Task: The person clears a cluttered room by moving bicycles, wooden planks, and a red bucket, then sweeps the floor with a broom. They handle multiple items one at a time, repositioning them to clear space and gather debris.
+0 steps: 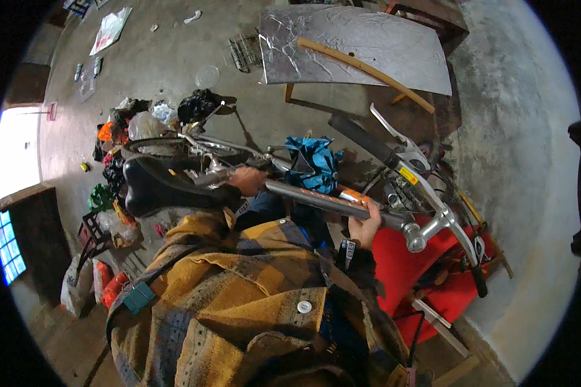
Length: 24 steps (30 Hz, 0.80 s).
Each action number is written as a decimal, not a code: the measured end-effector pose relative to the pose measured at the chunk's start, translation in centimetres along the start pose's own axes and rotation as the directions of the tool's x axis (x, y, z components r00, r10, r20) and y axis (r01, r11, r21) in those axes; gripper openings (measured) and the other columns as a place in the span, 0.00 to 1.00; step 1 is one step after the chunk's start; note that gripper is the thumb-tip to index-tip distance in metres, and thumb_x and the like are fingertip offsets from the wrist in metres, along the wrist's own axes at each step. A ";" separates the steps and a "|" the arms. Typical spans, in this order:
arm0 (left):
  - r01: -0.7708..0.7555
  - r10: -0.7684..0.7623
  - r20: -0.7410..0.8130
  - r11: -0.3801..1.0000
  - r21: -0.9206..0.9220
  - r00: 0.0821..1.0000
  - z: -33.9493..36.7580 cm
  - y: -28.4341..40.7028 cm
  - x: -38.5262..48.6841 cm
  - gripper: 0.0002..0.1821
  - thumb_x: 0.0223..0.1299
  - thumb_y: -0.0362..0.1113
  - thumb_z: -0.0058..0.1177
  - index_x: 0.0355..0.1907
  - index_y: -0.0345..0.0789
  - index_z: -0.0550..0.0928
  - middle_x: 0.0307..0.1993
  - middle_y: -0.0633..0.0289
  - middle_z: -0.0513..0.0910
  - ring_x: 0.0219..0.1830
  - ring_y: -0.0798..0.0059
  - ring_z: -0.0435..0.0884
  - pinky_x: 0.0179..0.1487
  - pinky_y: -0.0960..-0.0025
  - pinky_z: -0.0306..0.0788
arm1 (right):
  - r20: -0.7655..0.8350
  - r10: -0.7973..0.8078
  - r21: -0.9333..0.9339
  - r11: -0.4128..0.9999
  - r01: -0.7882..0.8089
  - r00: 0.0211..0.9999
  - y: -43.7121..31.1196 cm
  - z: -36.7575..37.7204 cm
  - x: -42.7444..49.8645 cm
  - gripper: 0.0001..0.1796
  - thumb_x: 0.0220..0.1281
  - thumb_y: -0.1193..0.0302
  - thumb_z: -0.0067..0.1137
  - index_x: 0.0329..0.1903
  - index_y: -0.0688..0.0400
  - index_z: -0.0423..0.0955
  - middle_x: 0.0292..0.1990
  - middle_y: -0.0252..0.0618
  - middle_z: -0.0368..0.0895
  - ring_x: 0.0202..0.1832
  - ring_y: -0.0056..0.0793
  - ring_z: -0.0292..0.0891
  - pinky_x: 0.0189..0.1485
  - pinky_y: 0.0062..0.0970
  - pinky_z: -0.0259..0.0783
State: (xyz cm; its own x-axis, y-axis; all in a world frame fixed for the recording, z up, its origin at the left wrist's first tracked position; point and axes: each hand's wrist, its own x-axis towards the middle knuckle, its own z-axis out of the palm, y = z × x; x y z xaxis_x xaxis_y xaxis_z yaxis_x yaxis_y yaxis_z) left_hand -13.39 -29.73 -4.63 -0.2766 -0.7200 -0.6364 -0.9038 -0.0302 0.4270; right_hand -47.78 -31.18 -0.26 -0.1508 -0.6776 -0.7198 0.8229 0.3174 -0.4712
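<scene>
A bicycle lies across in front of me, its black saddle [162, 186] to the left and its silver handlebar [433, 196] with black grips to the right. Around the frame near the seat post, my left hand [248, 181] is closed. My right hand [365, 225] holds the grey frame tube [314, 199] near the handlebar end, the fingers partly hidden behind it. Just beyond that hand shows an orange and silver part [353, 196]; whether it belongs to the frame cannot be told. A blue and black patterned cloth [314, 164] hangs over or beside the tube.
Plastic bags [147, 126] and other litter lie around the rear wheel [157, 147]. Beyond the bicycle stands a table with a silvery cover [387, 34] and a wooden stick [368, 72] on it. Red material [402, 261] lies at the right, near the wall [518, 145].
</scene>
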 end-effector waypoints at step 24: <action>0.001 -0.003 -0.026 0.997 -0.077 1.000 1.8 -0.8 -1.6 0.08 0.58 0.39 0.49 0.37 0.41 0.78 0.27 0.52 0.80 0.33 0.52 0.80 0.43 0.53 0.69 | -0.153 0.071 0.006 0.997 -0.071 0.986 -1.4 2.9 -1.8 0.09 0.52 0.78 0.54 0.37 0.65 0.67 0.34 0.44 0.72 0.39 0.36 0.72 0.51 0.37 0.70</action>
State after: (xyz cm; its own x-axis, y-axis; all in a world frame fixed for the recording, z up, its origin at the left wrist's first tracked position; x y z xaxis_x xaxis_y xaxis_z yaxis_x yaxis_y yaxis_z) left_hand -12.80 -27.29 -5.12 -0.2649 -0.7378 -0.6209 -0.8763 -0.0845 0.4743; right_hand -47.08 -32.30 3.20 -0.1739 -0.5436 -0.8211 0.8350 0.3605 -0.4156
